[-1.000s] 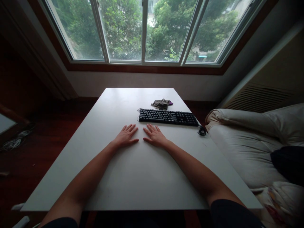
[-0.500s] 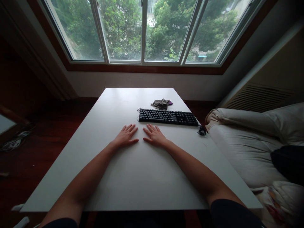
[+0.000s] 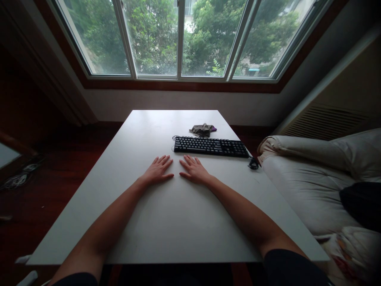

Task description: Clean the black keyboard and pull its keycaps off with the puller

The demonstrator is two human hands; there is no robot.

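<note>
Both hands flat, palms down, on the white worktop point(image 3: 166, 222), mid-frame. Left hand point(image 3: 157, 171) has fingers spread & stretched out, holding nothing; thumb points toward frame center. Right hand point(image 3: 195, 171) same: open flat, fingers splayed, nothing held. The two hands lie side by side, just apart, thumbs nearly meeting. Forearms run down to the lower edge of the frame.

Black keyboard point(image 3: 210, 145) lies on the worktop just above the right hand's fingertips, near but not touching, slightly right of center, long side across the frame. Its cable point(image 3: 253, 163) bunches at the worktop's right edge. Above the keyboard, a crumpled grey cloth point(image 3: 202, 129) w/ a bit of purple at its right end, just beside the keyboard's top edge.

Right of frame: pale bedding point(image 3: 309, 178) w/ a dark item on it. Top of frame: wide window point(image 3: 178, 39), green trees outside. Left: dark reddish floor point(image 3: 50, 174).
</note>
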